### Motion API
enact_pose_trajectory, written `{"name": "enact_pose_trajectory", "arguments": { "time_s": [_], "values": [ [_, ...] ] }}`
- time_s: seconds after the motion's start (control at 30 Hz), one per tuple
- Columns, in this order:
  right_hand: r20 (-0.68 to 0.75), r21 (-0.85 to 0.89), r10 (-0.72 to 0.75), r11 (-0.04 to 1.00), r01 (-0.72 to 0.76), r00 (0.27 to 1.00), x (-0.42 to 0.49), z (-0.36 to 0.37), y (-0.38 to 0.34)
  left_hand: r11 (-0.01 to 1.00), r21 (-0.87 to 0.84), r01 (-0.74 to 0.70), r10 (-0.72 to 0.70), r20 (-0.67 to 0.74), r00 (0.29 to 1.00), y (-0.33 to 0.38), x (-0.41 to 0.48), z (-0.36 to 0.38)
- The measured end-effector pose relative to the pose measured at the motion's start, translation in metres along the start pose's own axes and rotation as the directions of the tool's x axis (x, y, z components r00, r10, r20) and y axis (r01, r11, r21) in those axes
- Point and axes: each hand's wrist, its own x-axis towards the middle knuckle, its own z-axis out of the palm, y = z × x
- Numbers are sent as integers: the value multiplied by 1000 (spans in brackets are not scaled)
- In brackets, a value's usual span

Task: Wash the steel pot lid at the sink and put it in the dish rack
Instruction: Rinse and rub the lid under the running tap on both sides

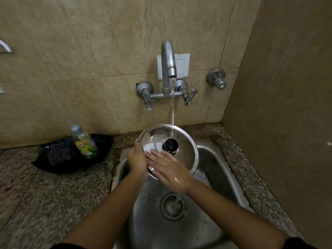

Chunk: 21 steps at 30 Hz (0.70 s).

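Observation:
The steel pot lid (185, 146), round with a black knob (172, 144), is held tilted over the steel sink (215, 169). Water from the tap (168, 58) falls on the lid's far rim. My left hand (137, 159) grips the lid's left edge, thumb on top. My right hand (168, 168) lies flat on the lid's near face, fingers spread and wet, just in front of the knob. No dish rack is in sight.
A black tray (53, 159) on the granite counter to the left holds a dish-soap bottle (84, 142) and a dark scrubber. The tap's two lever handles and a separate wall valve (216, 79) sit on the tiled wall. A side wall closes the right.

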Motion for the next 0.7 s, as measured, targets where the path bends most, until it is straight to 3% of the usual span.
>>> {"name": "enact_pose_trajectory", "arguments": {
  "time_s": [0.13,0.3,0.4,0.5,0.7],
  "values": [
    [18,-56,55,997,-54,998,-30,-12,33,999,-11,-34,33,-30,999,9,4,3],
    [-95,-28,138,990,-141,986,-53,-43,74,992,-46,116,-116,12,993,11,2,39],
    [-178,16,194,981,-194,965,-50,-44,80,995,-26,96,-95,36,995,18,4,53],
    [-121,-7,180,983,-182,976,-45,-43,82,993,-22,113,-112,26,993,21,13,55],
    [22,-189,12,982,-7,1000,-22,-45,83,978,11,208,-208,-7,978,20,33,32]
  ]
}}
